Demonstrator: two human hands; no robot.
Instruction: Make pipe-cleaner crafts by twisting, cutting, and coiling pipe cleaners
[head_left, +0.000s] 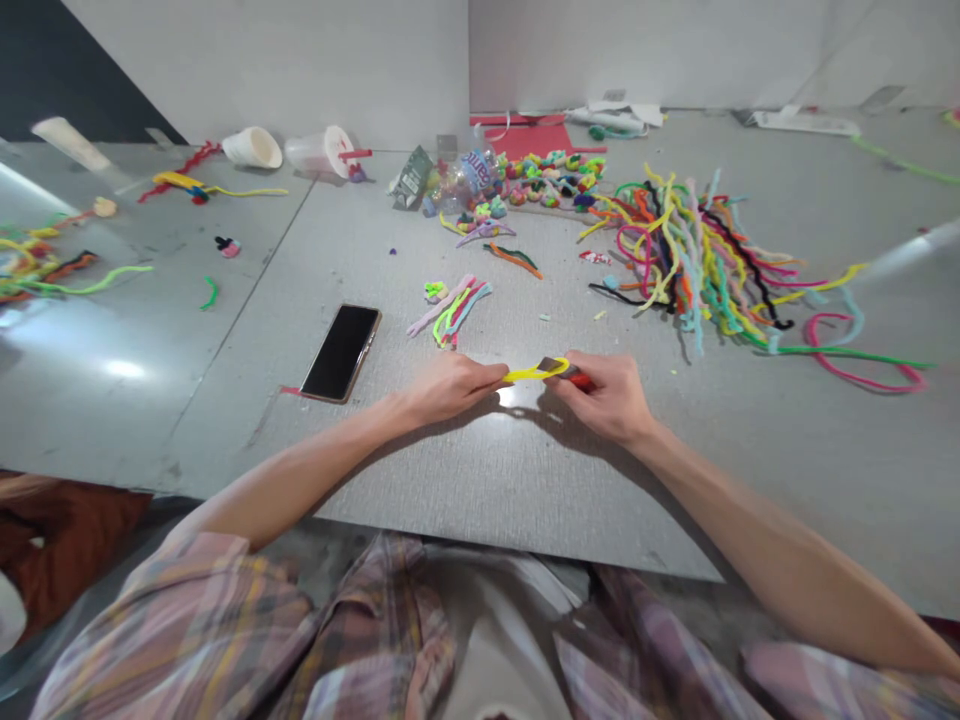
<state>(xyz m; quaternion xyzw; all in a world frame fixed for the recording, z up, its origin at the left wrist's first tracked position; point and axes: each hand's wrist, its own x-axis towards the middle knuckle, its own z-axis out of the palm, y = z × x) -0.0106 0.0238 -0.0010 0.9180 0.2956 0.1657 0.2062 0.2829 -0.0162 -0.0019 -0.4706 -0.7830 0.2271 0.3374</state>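
My left hand (pixel 459 386) pinches one end of a yellow pipe cleaner (pixel 525 375) above the table. Its other end bends into a loop beside the metal jaws of pliers with red handles (pixel 581 380). My right hand (pixel 607 395) is closed around those pliers; whether the jaws bite on the wire I cannot tell. Just beyond my left hand lies a small bundle of pink, green and blue pipe cleaner pieces (pixel 456 310).
A phone (pixel 341 352) lies left of my hands. A big tangle of coloured pipe cleaners (pixel 697 255) spreads at the right. Farther back are a plastic bottle (pixel 472 180), small colourful pieces (pixel 551 175), a clear cup (pixel 311 155) and a white cup (pixel 251 148).
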